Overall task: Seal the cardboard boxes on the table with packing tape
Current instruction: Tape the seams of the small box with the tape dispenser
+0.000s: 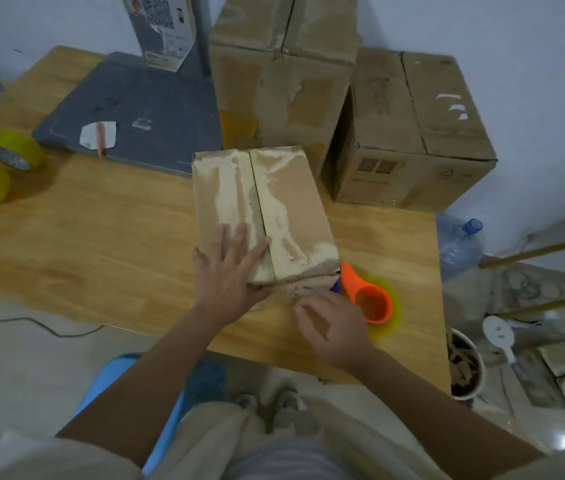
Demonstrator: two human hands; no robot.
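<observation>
Left hand (227,271) flat, fingers straight, pressing box (263,213) top at frame centre; right hand (333,323) fingers curled at box near edge, grip unclear; tape dispenser (367,299) beside.

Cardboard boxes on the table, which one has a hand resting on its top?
The small box nearest the person, with the left hand flat across its closed flaps. The tall box and the wide box behind it stand untouched.

Worn cardboard box (267,216) — flaps closed — beside orange tape dispenser (367,299).
</observation>
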